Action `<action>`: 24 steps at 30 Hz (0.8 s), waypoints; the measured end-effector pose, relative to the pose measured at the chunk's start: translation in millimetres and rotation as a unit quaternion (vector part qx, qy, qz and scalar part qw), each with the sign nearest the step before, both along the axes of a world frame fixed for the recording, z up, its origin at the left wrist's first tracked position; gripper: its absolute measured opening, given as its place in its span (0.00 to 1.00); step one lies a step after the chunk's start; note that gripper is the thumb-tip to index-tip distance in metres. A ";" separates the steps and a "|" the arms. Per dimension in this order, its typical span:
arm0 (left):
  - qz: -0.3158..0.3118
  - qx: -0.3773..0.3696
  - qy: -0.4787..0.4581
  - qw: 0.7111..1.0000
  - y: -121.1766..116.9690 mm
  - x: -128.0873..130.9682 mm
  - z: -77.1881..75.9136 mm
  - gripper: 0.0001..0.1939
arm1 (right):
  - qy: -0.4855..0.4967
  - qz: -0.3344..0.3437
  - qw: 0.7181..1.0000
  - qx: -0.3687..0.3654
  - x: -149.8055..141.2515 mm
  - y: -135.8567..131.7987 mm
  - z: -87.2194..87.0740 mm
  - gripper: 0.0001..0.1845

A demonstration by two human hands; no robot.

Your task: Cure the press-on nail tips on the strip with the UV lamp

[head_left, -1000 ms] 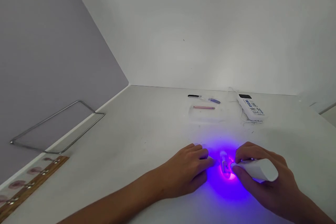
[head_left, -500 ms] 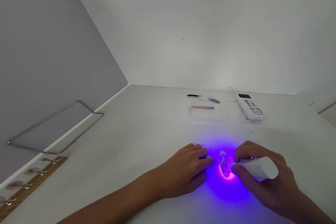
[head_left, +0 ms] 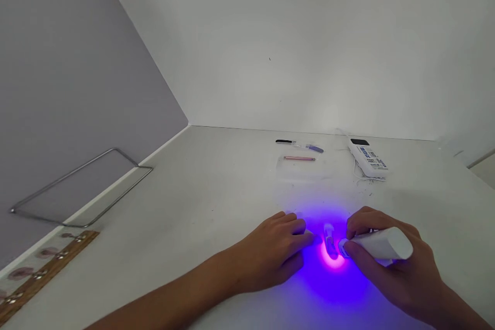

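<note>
My right hand (head_left: 406,263) is closed around a white tapered tube-like tool (head_left: 382,243), its narrow end pointing left. Close to that tip, a small pale object (head_left: 329,240) stands on the white table in a pool of violet light, with a bright pink glow (head_left: 333,263) along its lower edge. I cannot tell which of the two gives off the light. My left hand (head_left: 280,250) rests on the table to the left, fingers curled in. A small whitish piece (head_left: 309,232) shows at its fingertips, too little of it visible to name.
Farther back lie a pink rod (head_left: 299,158) on a clear sheet or tray, a black-handled tool (head_left: 285,141) and a purple-ended tool (head_left: 315,148). A white device (head_left: 368,159) with a cord is behind my right hand. Leftward are a metal wire frame (head_left: 127,193) and a wood-coloured strip (head_left: 48,278).
The tool in my right hand has tilted slightly and its tip has shifted a little, leaving more of the pink glow in sight. My left hand has stayed almost still.
</note>
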State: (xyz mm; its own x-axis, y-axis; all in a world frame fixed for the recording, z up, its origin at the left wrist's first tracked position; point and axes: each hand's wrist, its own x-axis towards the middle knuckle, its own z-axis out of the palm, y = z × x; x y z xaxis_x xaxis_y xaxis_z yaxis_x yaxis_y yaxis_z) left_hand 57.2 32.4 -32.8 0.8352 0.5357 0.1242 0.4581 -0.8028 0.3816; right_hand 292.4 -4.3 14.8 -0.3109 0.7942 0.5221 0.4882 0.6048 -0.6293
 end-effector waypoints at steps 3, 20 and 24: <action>-0.001 0.003 0.005 1.000 -0.1 0.2 0.3 0.18 | -0.007 0.002 1.000 0.009 0.4 0.8 1.2 0.06; -0.002 -0.002 0.004 1.000 -1.4 -0.6 0.2 0.18 | -0.009 0.004 1.000 -0.003 0.8 -0.2 -2.7 0.05; -0.001 -0.003 0.006 1.000 -1.6 1.3 -0.7 0.18 | -0.007 -0.005 1.000 -0.021 2.0 -1.4 -5.4 0.05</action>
